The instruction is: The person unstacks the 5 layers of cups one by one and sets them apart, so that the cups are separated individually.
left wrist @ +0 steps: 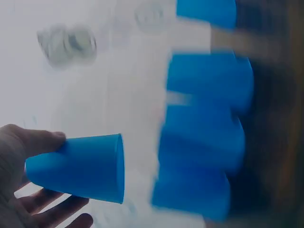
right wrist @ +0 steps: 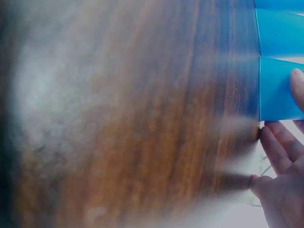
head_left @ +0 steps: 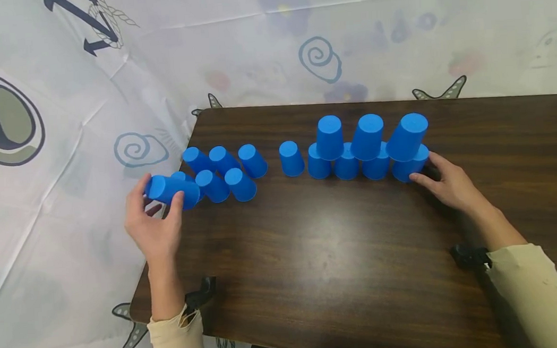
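My left hand (head_left: 159,232) grips a blue plastic cup (head_left: 171,190) between thumb and fingers. That cup is tilted, its rim pointing right, at the table's left edge. In the left wrist view the cup (left wrist: 80,166) is apart from the other cups. My right hand (head_left: 453,184) has its thumb and fingers on either side of the rightmost lower cup (head_left: 409,170) of a stack. Part of that cup is hidden by an upper cup (head_left: 407,136). In the right wrist view, the thumb (right wrist: 298,85) lies against the cup's side.
Several upside-down blue cups (head_left: 241,185) stand in two rows on the dark wooden table (head_left: 331,256) at the left. One lone cup (head_left: 291,159) stands mid-table, beside the stack with three cups on top. A patterned white cloth (head_left: 251,48) hangs behind.
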`<action>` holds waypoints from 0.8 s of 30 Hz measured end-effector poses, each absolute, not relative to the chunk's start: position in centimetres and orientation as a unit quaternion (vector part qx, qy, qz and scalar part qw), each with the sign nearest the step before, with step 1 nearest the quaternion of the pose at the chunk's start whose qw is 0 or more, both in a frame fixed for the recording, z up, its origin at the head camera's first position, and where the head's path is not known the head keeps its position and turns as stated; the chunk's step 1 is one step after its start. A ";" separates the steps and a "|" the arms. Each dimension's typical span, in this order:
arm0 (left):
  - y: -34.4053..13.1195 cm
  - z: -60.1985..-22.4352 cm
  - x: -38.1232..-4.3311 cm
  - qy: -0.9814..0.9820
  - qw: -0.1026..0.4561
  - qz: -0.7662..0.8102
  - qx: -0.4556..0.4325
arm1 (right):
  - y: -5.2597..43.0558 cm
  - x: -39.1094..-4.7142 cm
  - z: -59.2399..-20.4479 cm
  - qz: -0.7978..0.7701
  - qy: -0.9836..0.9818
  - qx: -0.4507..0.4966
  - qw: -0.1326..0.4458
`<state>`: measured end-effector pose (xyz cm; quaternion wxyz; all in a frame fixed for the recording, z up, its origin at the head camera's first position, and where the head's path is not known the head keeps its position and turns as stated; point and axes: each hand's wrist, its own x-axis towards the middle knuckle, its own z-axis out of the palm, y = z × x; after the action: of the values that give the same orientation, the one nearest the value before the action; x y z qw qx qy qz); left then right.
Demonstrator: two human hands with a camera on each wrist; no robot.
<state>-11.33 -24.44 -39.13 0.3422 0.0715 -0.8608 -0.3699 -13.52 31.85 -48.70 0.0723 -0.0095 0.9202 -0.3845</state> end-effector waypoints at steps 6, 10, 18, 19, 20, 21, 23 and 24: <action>-28.3 -41.7 -11.6 -0.902 0.250 -0.310 0.167 | 32.0 -13.6 -48.7 -0.386 0.920 -0.004 0.072; -29.6 -42.9 -12.1 -0.918 0.201 -0.293 0.174 | 32.0 -13.6 -48.6 -0.388 0.919 -0.007 0.069; -30.6 -44.1 -12.9 -0.931 0.153 -0.287 0.164 | 32.2 -13.4 -48.6 -0.389 0.919 -0.006 0.071; -30.6 -44.2 -12.9 -0.932 0.150 -0.286 0.163 | 32.2 -13.4 -48.6 -0.388 0.919 -0.005 0.071; -30.6 -44.3 -13.0 -0.932 0.148 -0.287 0.162 | 32.2 -13.3 -48.7 -0.389 0.919 -0.005 0.070; -30.6 -44.4 -13.0 -0.932 0.146 -0.288 0.163 | 32.1 -13.3 -48.7 -0.389 0.918 -0.005 0.070; -30.7 -44.6 -13.1 -0.932 0.145 -0.289 0.164 | 32.1 -13.2 -48.8 -0.390 0.918 -0.006 0.070; -30.7 -44.6 -13.1 -0.932 0.144 -0.288 0.165 | 32.1 -13.2 -48.8 -0.390 0.918 -0.006 0.070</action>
<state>-13.09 -30.71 -44.64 0.1443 0.1650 -0.9322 -0.2879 -13.23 32.05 -48.82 0.0700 -0.0062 0.9179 -0.3905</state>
